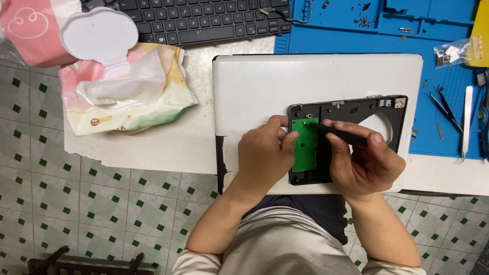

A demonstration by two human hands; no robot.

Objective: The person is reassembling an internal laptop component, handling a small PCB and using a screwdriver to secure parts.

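Observation:
A black plastic drive frame (384, 109) with a round cut-out lies on a closed white laptop (285, 81). A green circuit board (305, 145) sits in the frame's left part. My left hand (265, 155) rests on the board's left edge, thumb and fingers pinching it in place. My right hand (364, 163) grips a thin black screwdriver (338, 132), its tip set on a screw near the board's top left corner. Both forearms come up from the bottom of the view.
An open pack of wet wipes (122, 86) lies left of the laptop. A black keyboard (204, 20) sits behind it. A blue work mat (443, 51) at right carries tweezers (466, 122), small screws and a little plastic bag (451, 53). Green-checked floor tiles lie below the table edge.

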